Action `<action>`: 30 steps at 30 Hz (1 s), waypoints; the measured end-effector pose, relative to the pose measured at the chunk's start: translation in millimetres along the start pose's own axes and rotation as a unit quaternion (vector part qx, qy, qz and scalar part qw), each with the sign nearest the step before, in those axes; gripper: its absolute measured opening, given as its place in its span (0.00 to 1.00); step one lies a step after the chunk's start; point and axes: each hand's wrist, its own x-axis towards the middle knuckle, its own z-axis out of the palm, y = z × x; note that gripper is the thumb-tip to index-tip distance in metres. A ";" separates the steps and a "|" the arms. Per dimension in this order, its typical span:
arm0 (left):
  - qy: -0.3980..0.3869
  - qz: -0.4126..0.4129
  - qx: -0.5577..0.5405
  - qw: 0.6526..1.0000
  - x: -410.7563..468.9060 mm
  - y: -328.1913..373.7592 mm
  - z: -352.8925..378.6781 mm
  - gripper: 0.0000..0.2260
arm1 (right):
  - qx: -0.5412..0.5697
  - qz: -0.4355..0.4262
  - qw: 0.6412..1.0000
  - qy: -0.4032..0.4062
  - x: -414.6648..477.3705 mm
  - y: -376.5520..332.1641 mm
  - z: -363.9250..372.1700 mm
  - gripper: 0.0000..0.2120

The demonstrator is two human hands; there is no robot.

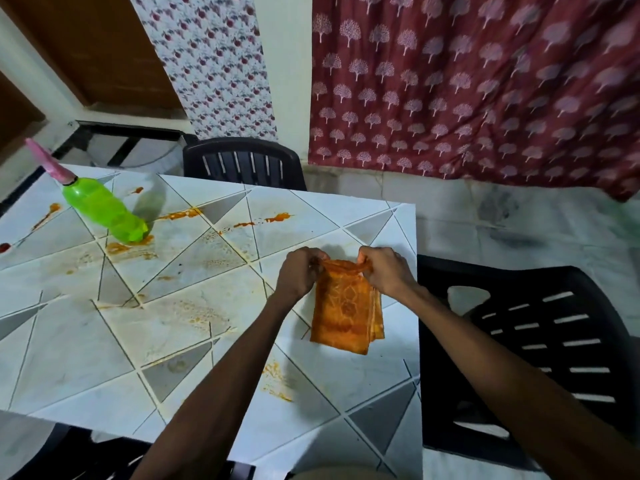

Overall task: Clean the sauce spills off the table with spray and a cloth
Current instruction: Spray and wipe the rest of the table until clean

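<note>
One table (pixel 346 375) stands here. On the table are one green spray bottle (pixel 104 209) and one orange cloth (pixel 346 313). Two hands are over the table: one left hand (pixel 299 271) and one right hand (pixel 386 268). Two black chairs stand at the table, a far chair (pixel 242 162) and a right chair (pixel 540 327). Two curtains hang beyond the table, one white curtain (pixel 214 64) and one maroon curtain (pixel 467 81). There are several sauce spills (pixel 180 213) on the table, too smeared to count exactly.

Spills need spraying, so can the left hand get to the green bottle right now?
Probably, once freed: the left hand grips the orange cloth, but nothing stands between it and the green bottle.
</note>
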 end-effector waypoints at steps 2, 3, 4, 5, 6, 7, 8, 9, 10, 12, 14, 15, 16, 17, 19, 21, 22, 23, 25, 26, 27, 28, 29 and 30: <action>0.007 0.026 0.044 0.999 -8.8 -8.1 4.4 0.12 | -0.014 -0.022 0.999 0.042 -16.3 2.5 11.5 0.11; 0.003 0.041 0.072 0.997 -18.4 -14.1 7.6 0.11 | -0.016 -0.040 0.998 0.049 -28.3 3.8 20.4 0.13; -0.010 0.051 0.094 0.994 -30.5 -21.2 11.8 0.10 | -0.015 -0.059 0.998 0.034 -41.3 6.1 31.4 0.14; -0.031 0.058 0.110 0.992 -44.4 -29.5 16.8 0.09 | -0.017 -0.074 0.997 0.001 -54.4 8.8 42.9 0.15; -0.057 0.066 0.123 0.989 -58.4 -37.1 21.7 0.09 | -0.027 -0.092 0.995 -0.035 -67.4 11.7 53.3 0.15; -0.085 0.073 0.137 0.984 -70.4 -45.2 28.0 0.09 | -0.042 -0.114 0.990 -0.068 -78.1 16.9 66.0 0.14; -0.107 0.078 0.146 0.980 -79.1 -52.7 33.5 0.09 | -0.046 -0.146 0.985 -0.086 -84.1 23.4 77.0 0.14; -0.124 0.079 0.148 0.978 -85.5 -61.3 39.6 0.11 | -0.032 -0.159 0.981 -0.105 -88.6 30.8 87.7 0.15; -0.134 0.079 0.143 0.977 -88.6 -65.4 42.2 0.13 | -0.010 -0.159 0.980 -0.116 -90.4 35.9 93.5 0.14; -0.141 0.076 0.124 0.979 -85.3 -71.8 44.0 0.16 | -0.005 -0.143 0.984 -0.108 -87.6 36.4 92.8 0.14; -0.130 0.036 0.068 0.989 -76.9 -68.7 42.3 0.18 | 0.025 -0.097 0.993 -0.064 -81.8 31.6 87.6 0.16; -0.111 -0.001 0.024 0.994 -71.8 -66.2 42.1 0.17 | 0.036 -0.062 0.997 -0.032 -78.1 26.8 86.7 0.18; -0.085 -0.040 -0.014 0.996 -66.5 -64.1 42.5 0.15 | 0.034 -0.031 0.999 0.005 -73.5 22.4 88.4 0.20; -0.057 -0.079 -0.039 0.994 -60.7 -61.8 43.4 0.12 | 0.005 -0.009 0.999 0.031 -68.9 18.1 91.4 0.23; -0.039 -0.138 -0.043 0.989 -51.1 -60.2 47.0 0.11 | -0.047 0.047 0.998 0.016 -59.8 10.9 97.4 0.26; -0.072 -0.176 -0.050 0.980 -45.4 -57.6 51.6 0.17 | -0.055 0.112 0.992 -0.035 -51.3 9.6 99.8 0.30; -0.088 -0.189 -0.064 0.976 -43.9 -56.0 54.1 0.20 | -0.043 0.143 0.987 -0.051 -47.1 11.9 100.0 0.33; -0.095 -0.203 -0.081 0.971 -42.6 -54.3 56.5 0.22 | -0.034 0.168 0.983 -0.059 -43.4 14.2 97.8 0.33; -0.098 -0.230 -0.106 0.962 -39.8 -53.6 62.5 0.23 | -0.008 0.196 0.978 -0.066 -35.5 23.1 96.8 0.28; -0.099 -0.240 -0.116 0.959 -39.1 -52.4 64.5 0.23 | 0.023 0.204 0.977 -0.063 -32.7 26.5 95.4 0.23; -0.105 -0.244 -0.119 0.957 -36.8 -50.9 66.0 0.22 | 0.074 0.215 0.972 -0.059 -30.7 30.9 94.6 0.18; -0.106 -0.237 -0.113 0.959 -35.5 -50.5 67.5 0.21 | 0.129 0.223 0.965 -0.056 -30.7 35.1 93.4 0.16; -0.108 -0.221 -0.102 0.964 -32.0 -48.8 68.7 0.19 | 0.178 0.230 0.955 -0.055 -31.5 40.3 90.9 0.16; -0.109 -0.200 -0.100 0.968 -29.9 -46.9 69.2 0.18 | 0.215 0.231 0.947 -0.058 -34.2 43.4 86.6 0.16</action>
